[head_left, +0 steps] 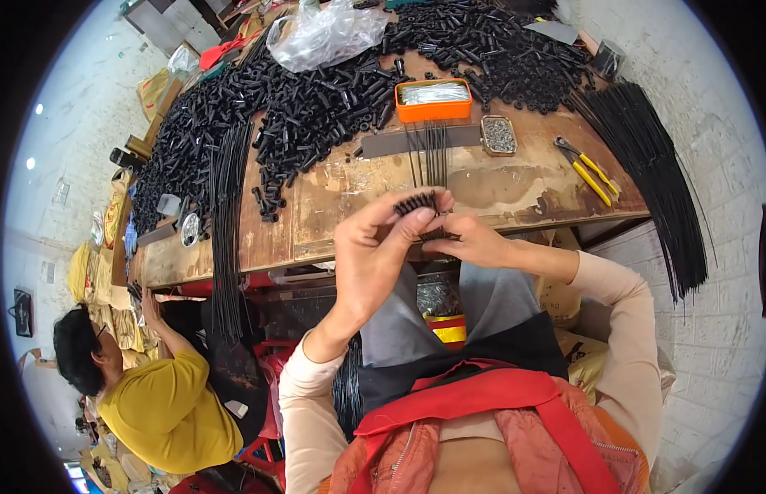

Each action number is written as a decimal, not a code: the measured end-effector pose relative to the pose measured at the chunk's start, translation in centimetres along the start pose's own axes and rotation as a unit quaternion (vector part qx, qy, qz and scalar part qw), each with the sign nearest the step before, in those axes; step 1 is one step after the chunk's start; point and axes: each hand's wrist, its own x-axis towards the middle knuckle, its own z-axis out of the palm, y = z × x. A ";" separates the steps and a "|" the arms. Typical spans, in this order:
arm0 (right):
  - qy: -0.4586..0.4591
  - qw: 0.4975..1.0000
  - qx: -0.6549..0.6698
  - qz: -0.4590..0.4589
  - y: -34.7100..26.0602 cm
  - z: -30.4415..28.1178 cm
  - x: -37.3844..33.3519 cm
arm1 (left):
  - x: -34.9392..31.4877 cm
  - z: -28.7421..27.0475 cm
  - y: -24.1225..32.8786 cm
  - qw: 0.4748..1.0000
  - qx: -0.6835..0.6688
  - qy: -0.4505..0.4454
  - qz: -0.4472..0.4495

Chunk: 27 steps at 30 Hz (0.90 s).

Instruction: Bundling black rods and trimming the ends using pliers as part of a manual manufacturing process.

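Note:
Over the table's front edge, my left hand (369,251) is closed, its thumb pressed on a row of small black ribbed pieces (415,202). My right hand (472,240) meets it from the right, fingers bent in beside the same row; its fingertips are partly hidden. Several thin black rods (432,152) reach from behind my fingers onto the tabletop, their far ends near a flat dark bar (383,144). Whether the rods are joined to the ribbed pieces is hidden by my hands. What my right fingers pinch, if anything, cannot be made out.
Beyond lie an orange box of thin white sticks (436,110), a small tray of metal bits (498,135) and yellow-handled pliers (591,175). Black tubular parts (309,123) are heaped behind. Rod bundles (646,156) overhang the table. A co-worker (165,403) sits at left.

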 end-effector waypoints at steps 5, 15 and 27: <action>0.013 0.996 -0.089 -0.006 -1.4 -6.0 2.0 | -0.3 0.4 -0.3 0.998 -0.042 -0.009 0.035; 0.096 0.897 -0.432 -0.019 11.1 -17.6 16.5 | 0.3 0.5 -0.2 0.991 -0.085 -0.097 0.026; 0.119 0.931 -0.342 -0.047 3.0 -16.7 14.4 | 0.6 1.0 0.8 0.996 -0.086 -0.008 0.000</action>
